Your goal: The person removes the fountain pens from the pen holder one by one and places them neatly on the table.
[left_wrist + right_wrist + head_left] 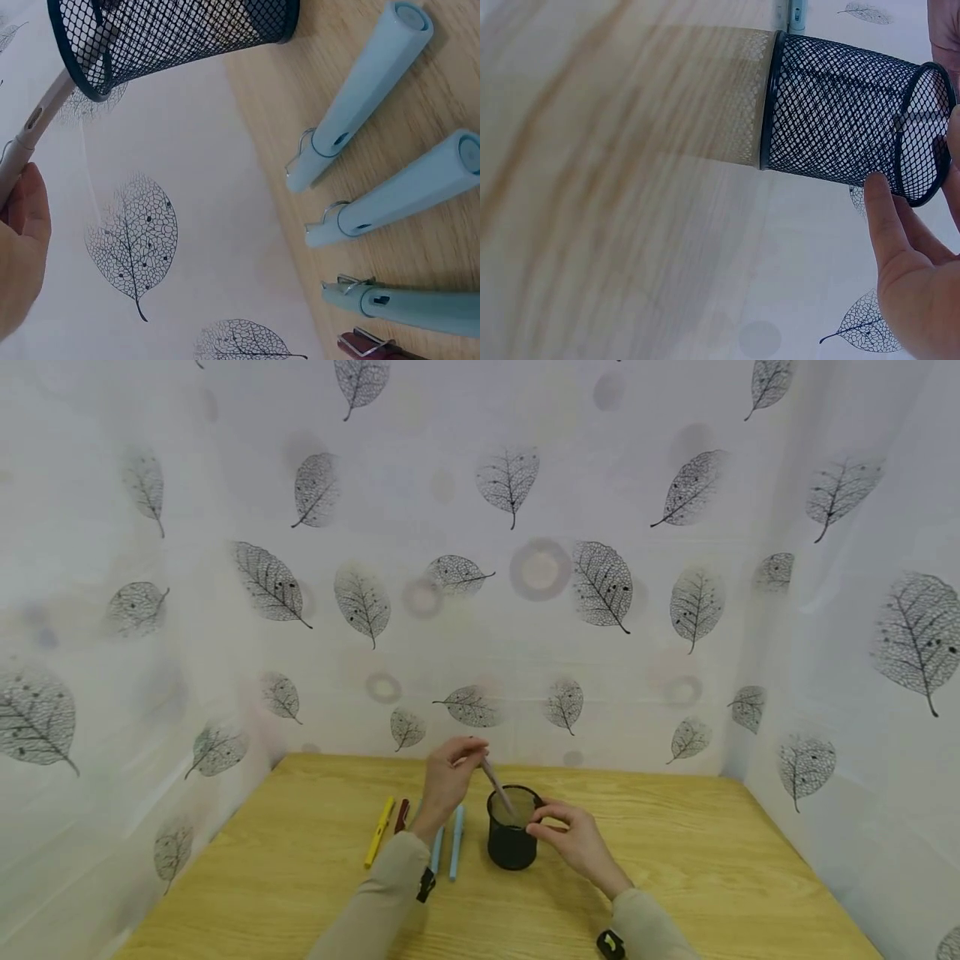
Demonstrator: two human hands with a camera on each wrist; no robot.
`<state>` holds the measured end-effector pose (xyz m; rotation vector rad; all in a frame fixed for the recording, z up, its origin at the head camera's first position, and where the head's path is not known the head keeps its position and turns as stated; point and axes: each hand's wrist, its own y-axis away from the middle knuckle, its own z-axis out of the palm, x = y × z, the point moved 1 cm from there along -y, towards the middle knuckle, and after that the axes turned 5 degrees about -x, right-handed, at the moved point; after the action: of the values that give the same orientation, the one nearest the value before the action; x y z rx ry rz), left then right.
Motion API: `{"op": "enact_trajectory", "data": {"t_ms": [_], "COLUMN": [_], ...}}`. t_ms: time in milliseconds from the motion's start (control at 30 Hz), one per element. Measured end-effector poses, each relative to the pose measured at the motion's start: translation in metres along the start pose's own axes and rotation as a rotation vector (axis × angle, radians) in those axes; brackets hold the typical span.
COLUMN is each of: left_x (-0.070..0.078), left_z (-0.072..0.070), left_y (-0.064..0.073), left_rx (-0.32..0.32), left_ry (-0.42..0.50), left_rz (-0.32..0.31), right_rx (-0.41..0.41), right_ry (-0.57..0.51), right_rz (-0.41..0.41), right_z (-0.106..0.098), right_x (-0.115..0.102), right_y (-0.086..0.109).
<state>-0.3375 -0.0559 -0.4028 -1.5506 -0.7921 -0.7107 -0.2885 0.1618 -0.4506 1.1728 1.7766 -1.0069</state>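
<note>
A black mesh pen cup (512, 843) stands upright on the wooden table (675, 877). My left hand (471, 757) pinches the top of a pale pen (497, 783), which slants down with its lower end inside the cup. My right hand (545, 823) holds the cup at its rim, thumb and fingers curled on the right side. In the left wrist view the pale pen (37, 124) passes behind the mesh cup (172, 37). The right wrist view shows the mesh cup (840, 112) with my fingers (889, 225) at its rim.
Left of the cup lie a yellow pen (378, 832), a dark red pen (402, 816) and light blue pens (456, 842); the left wrist view shows three light blue pens (397, 196). Leaf-patterned white curtains (525, 568) close off the back and both sides of the table.
</note>
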Motion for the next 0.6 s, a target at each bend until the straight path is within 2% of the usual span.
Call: {"op": "enact_trajectory", "data": {"t_ms": [100,167,333,467,600], "left_x": [0.017,0.018,-0.004,-0.006,-0.008], "left_z": [-0.005,-0.008,-0.015,-0.022,-0.03], "left_y": [0.002,0.003,0.0,0.002,0.005], "left_rx": [-0.012,-0.007,0.049,0.116,0.156], "left_ry": [0.019,0.051,0.126,0.186,0.238], "left_rz": [-0.034,-0.063,-0.104,-0.1,-0.099], "right_rx": [0.005,-0.005,-0.017,-0.005,-0.006], "right_ry": [0.008,0.002,-0.017,-0.003,0.006], "right_rz": [-0.014,-0.011,-0.019,-0.014,-0.021], "right_z": [0.0,0.0,-0.001,0.0,-0.001], "right_x": [0.006,0.01,0.018,0.014,-0.002], "right_y": [-0.002,-0.003,-0.006,-0.005,0.001]}}
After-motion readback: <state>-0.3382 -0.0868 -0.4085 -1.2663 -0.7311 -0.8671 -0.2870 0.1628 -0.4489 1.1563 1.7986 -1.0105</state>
